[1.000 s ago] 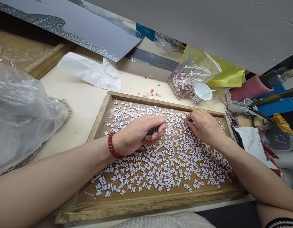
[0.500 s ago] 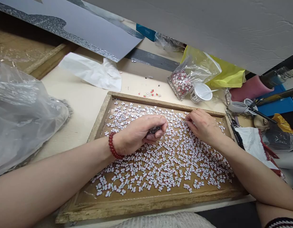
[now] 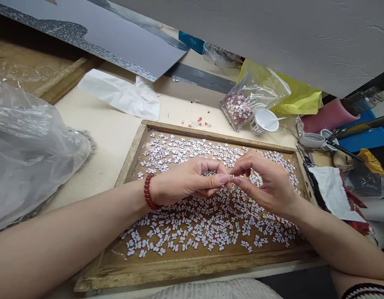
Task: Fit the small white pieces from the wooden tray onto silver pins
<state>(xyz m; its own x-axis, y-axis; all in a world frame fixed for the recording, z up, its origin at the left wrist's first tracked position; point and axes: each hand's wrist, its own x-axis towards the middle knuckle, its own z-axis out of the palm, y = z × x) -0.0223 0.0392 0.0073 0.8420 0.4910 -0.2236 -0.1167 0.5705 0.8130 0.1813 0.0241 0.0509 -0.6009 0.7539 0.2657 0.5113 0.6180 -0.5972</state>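
A left hand point(image 3: 192, 179) with a round red bead bracelet point(image 3: 148, 192) at its wrist is above a shallow rectangular tray of worn brown wood point(image 3: 192, 268). Its fingers are curled, the thumb laid toward the bent index finger, around a dark, speckled cluster of small pieces point(image 3: 210, 173) that shows in the hollow of the hand. A right hand point(image 3: 269, 181) meets it over the tray, thumb and index fingertips drawn close together right at the left thumb tip; whether they pinch a piece between them is too small to tell.

Beneath both hands, small white lobed pieces with pinkish and greenish edges point(image 3: 207, 234) lie scattered thickly over the brown floor of the tray. The tray rests on a pale cream tabletop point(image 3: 101, 143). Just beyond its far rim lie a few tiny red and clear bits point(image 3: 198, 123), and near them a clear plastic bag of red and white pieces point(image 3: 237, 109) stands beside a white plastic cup point(image 3: 264, 121). A crumpled white tissue point(image 3: 126, 94) lies past the far left corner, and a large cloudy plastic bag point(image 3: 33, 153) fills the left side.
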